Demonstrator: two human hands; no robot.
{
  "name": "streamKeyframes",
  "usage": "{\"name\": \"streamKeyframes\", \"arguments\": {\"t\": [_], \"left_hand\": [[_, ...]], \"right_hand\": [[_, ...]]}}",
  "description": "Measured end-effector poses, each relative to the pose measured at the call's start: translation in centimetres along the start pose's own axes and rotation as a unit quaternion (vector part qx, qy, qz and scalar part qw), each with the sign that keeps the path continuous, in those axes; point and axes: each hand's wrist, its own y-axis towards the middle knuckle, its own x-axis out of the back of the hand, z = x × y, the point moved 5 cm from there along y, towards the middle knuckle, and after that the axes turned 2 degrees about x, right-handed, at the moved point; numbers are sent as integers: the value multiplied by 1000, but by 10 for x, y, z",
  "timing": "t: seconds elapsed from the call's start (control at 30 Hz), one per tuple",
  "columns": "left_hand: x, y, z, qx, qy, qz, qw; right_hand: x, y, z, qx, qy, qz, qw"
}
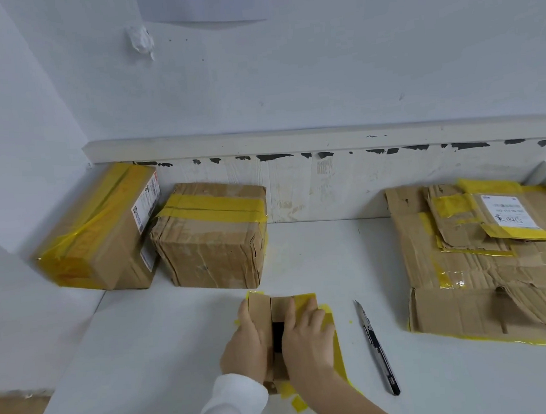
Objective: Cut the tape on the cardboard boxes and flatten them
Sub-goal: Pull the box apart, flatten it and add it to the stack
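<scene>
Nearest, both hands are on a small box (275, 323) at the front of the white tabletop (165, 350). The left hand (245, 341), in a white sleeve (230, 407), holds the box's left flap with its fingers curled round the edge. The right hand (306, 333) presses flat, fingers straight and together, on the right flap, which is covered in yellow tape (334, 341). A dark gap shows between the flaps. Tape scraps (296, 399) lie by the box's near end. Just right of it lies a knife (376, 346), untouched. Farther right sits a pile of flattened cardboard (483, 273). At the back left stand two sealed boxes, side by side: a squarish one (212, 240) and a longer one (95, 232), tilted, in the corner.
</scene>
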Motion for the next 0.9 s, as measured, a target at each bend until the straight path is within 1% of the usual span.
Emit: {"name": "streamKeyframes", "arguments": {"t": [0.07,0.13,0.2,0.23,0.27,0.3,0.33,0.4,0.47,0.5,0.57,0.63,0.7,0.77,0.8,0.9], "left_hand": [[-1,0,0,-26,43,-33,998],[0,0,-5,-63,85,-74,992],[-3,0,-8,-106,136,-110,979],[-3,-1,-10,-129,157,-130,970],[-2,-3,-12,-152,160,-146,964],[-1,-5,-15,-175,149,-143,963],[0,-6,-19,-211,128,-151,957],[3,-8,-24,-268,147,-176,936],[6,-11,-26,-293,138,-186,928],[5,-12,-25,-298,131,-170,930],[-4,-17,-20,-285,139,-101,943],[-15,-18,-11,-270,158,-28,949],[-16,-18,-8,-272,147,58,949],[-14,-18,-10,-281,158,109,940],[-12,-18,-12,-283,168,122,936],[-12,-15,-14,-284,160,113,939]], "right_hand": [[3,2,5,23,3,-3,1000],[8,4,-5,63,48,-32,996],[10,7,-31,88,185,-31,978],[12,7,-48,86,273,-17,958],[12,5,-65,76,350,-7,934],[8,3,-79,61,403,3,913],[2,0,-88,50,423,10,905],[-14,-1,-94,50,398,6,916],[-25,3,-92,69,315,-29,946],[-25,5,-92,83,262,-43,960],[-21,9,-91,117,170,-55,977],[-16,10,-88,156,137,-55,977],[-9,10,-83,180,145,-45,972],[-1,15,-80,164,164,-46,972],[3,19,-77,146,152,-45,976],[8,30,-58,79,43,-37,995]]}}
